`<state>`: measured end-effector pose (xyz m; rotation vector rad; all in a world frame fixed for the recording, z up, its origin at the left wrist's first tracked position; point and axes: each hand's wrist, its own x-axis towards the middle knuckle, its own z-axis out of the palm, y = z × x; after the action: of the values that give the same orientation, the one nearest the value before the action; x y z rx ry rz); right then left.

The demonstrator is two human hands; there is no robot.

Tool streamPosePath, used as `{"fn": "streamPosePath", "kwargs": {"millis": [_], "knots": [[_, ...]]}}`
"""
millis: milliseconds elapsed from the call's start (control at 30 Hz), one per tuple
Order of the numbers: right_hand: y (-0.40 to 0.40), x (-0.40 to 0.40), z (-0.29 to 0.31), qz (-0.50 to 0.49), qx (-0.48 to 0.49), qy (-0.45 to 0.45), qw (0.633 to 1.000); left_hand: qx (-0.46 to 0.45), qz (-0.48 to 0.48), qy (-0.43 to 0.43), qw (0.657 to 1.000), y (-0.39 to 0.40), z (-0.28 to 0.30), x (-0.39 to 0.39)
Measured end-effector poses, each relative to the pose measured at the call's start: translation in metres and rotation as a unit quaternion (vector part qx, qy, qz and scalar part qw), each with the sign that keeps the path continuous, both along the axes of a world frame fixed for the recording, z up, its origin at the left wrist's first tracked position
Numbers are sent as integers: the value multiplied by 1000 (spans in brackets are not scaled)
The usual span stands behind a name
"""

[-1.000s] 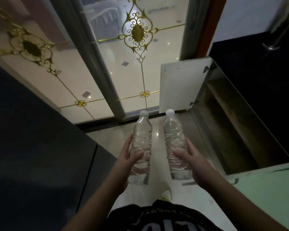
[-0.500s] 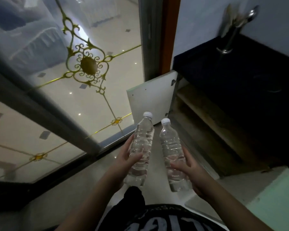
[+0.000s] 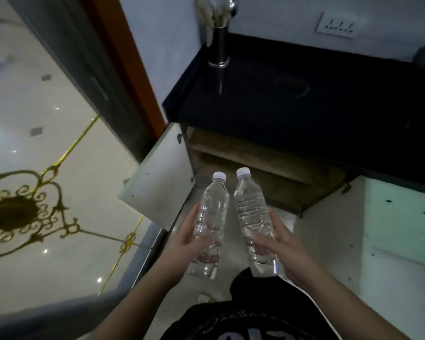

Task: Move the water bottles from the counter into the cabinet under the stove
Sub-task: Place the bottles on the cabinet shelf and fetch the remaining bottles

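I carry two clear plastic water bottles with white caps, held upright side by side. My left hand (image 3: 184,239) grips the left bottle (image 3: 212,212) around its lower half. My right hand (image 3: 280,241) grips the right bottle (image 3: 250,207) the same way. Just beyond the bottles the cabinet (image 3: 268,168) under the black stove top (image 3: 304,106) stands open, showing a worn wooden shelf and floor inside. Its white door (image 3: 160,185) is swung out to the left. The bottles hang in front of the opening, outside it.
A steel utensil holder (image 3: 219,42) stands at the stove top's back left corner, below a wall socket (image 3: 336,25). A glass sliding door (image 3: 47,168) with gold ornament fills the left. A pale green cabinet front (image 3: 402,222) is on the right.
My view has swung right, so the open cabinet now sits straight ahead. Both hands still hold the bottles, which are now closer to the opening.
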<state>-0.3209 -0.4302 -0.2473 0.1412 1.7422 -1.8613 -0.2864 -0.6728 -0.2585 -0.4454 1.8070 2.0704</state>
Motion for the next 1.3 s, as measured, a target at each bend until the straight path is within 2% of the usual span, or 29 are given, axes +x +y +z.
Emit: {"fn": "streamPosePath", "kwargs": {"millis": [200, 467, 633, 800, 1000, 1233, 1300], "knots": [[30, -22, -27, -83, 17, -25, 996, -20, -102, -32, 994, 26, -19, -57], [45, -79, -56, -92, 4, -36, 995, -42, -93, -100, 990, 48, -56, -126], [37, -111, -82, -112, 7, -50, 992, -50, -91, -96, 990, 54, -88, -163], [16, -131, -139, -165, 0, -66, 984, -43, -95, -109, 989, 41, -141, -193], [-11, -163, -216, -226, 2, -44, 973, -39, -120, -98, 987, 23, -214, -238], [-13, -209, -296, -285, 75, -7, 955, 19, -112, -89, 990, 18, -280, -299], [-3, -223, -311, -290, 99, -7, 952, 9, -119, -65, 991, 23, -297, -313]]}}
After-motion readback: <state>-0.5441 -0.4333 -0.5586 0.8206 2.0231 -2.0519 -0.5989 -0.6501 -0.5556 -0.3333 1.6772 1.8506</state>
